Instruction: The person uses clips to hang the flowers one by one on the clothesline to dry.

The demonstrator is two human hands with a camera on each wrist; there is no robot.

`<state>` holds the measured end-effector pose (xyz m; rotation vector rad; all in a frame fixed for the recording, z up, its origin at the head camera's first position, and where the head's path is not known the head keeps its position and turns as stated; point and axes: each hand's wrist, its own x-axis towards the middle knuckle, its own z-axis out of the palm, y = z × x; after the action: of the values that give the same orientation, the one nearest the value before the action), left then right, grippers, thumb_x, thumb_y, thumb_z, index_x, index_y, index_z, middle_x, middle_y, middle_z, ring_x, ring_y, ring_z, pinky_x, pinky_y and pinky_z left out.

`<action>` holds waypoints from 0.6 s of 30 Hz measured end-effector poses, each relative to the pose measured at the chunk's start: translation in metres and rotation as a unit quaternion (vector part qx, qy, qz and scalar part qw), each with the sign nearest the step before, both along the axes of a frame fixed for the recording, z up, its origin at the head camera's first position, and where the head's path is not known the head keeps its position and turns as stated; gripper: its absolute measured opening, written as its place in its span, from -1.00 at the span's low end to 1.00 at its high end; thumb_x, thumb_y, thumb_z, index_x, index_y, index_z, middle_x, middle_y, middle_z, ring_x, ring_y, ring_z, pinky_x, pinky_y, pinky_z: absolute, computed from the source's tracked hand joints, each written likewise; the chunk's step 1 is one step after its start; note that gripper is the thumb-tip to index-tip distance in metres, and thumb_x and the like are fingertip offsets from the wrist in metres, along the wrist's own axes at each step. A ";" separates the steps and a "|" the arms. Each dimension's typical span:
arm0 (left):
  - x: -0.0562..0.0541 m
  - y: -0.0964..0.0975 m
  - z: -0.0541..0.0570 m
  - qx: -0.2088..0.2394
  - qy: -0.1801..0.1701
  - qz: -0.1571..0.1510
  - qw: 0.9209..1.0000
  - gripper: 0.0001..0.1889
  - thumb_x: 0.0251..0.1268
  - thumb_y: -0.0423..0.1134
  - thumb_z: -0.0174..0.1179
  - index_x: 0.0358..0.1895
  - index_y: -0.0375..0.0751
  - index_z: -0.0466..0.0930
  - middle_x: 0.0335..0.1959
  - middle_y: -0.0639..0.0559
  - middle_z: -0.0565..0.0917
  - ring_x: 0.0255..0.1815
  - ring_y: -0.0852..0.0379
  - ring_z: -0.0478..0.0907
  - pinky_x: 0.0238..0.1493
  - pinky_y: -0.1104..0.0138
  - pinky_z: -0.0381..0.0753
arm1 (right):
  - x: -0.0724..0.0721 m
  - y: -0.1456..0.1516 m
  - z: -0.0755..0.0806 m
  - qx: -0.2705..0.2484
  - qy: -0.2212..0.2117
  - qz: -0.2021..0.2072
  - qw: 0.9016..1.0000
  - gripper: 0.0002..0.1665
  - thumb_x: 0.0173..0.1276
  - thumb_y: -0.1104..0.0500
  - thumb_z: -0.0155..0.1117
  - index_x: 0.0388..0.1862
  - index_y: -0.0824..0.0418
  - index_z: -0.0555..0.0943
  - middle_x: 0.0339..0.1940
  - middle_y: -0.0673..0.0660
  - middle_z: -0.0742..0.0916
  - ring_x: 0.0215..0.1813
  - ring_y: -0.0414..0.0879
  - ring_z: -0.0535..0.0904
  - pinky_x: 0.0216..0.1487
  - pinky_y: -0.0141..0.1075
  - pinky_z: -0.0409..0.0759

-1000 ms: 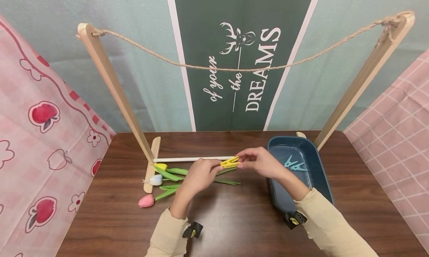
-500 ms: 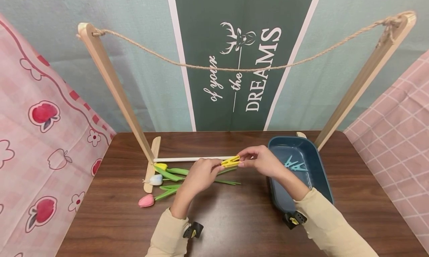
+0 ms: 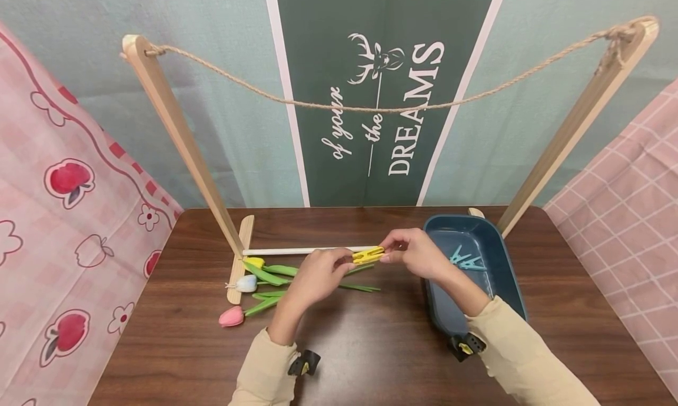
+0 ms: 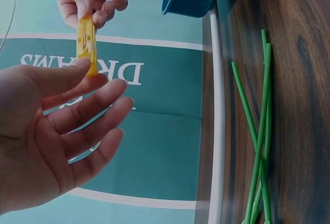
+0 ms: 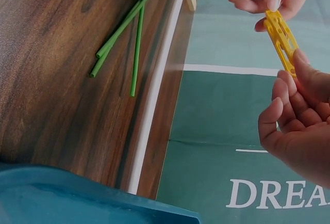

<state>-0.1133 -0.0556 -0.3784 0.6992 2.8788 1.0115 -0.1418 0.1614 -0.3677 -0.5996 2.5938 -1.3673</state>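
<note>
Between my two hands, above the table, is a yellow clothespin. My left hand pinches one end of it between thumb and forefinger, with the other fingers spread loose in the left wrist view. The opposite end is pinched by my right hand. Beneath my left forearm lie three artificial tulips: a yellow one, a pale blue-white one and a pink one. Their green stems cross each other and partly hide behind my left hand. Light blue clothespins lie in a dark blue bin.
A wooden frame stands at the back, with a left post and a right post. Twine sags between their tops. A white rod joins them low along the table. My right forearm passes over the bin.
Both hands have shifted slightly to the right together with the yellow clothespin. The tulips, bin and frame have stayed put.
</note>
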 end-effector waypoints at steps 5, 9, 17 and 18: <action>-0.001 -0.004 0.000 0.011 -0.001 0.013 1.000 -0.81 0.22 -0.22 0.18 -0.14 -0.18 0.63 -0.34 0.05 0.66 -0.47 0.23 0.46 -0.41 0.35 0.44 | 0.000 0.001 0.000 0.007 0.015 -0.018 1.000 -0.91 0.04 0.39 0.37 -0.45 0.26 0.65 -0.53 0.03 0.63 -0.43 -0.06 0.46 -0.41 -0.28 0.49; -0.002 -0.008 -0.002 0.014 0.001 0.017 1.000 -0.82 0.22 -0.24 0.18 -0.16 -0.19 0.63 -0.30 0.04 0.67 -0.38 0.20 0.56 -0.34 0.31 0.50 | -0.001 0.002 0.000 0.012 0.025 -0.030 0.999 -0.91 0.02 0.41 0.37 -0.49 0.27 0.65 -0.55 0.04 0.63 -0.45 -0.07 0.45 -0.45 -0.30 0.46; -0.006 -0.020 -0.006 0.021 -0.004 0.044 0.999 -0.90 0.18 -0.30 0.21 -0.26 -0.19 0.63 -0.37 0.06 0.66 -0.36 0.17 0.57 -0.28 0.26 0.52 | -0.001 0.004 0.002 0.024 0.027 -0.046 0.998 -0.92 0.02 0.40 0.38 -0.52 0.27 0.65 -0.56 0.05 0.64 -0.48 -0.07 0.43 -0.48 -0.30 0.43; -0.007 -0.022 -0.007 0.024 -0.006 0.051 0.998 -0.91 0.17 -0.31 0.22 -0.27 -0.19 0.63 -0.39 0.06 0.65 -0.37 0.16 0.56 -0.28 0.26 0.52 | -0.001 0.004 0.002 0.026 0.027 -0.049 0.998 -0.92 0.01 0.40 0.38 -0.52 0.27 0.65 -0.56 0.05 0.64 -0.49 -0.07 0.43 -0.48 -0.30 0.43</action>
<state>-0.1200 -0.0780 -0.3855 0.5525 2.9159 1.0943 -0.1430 0.1652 -0.3657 -0.5144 2.7249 -1.3252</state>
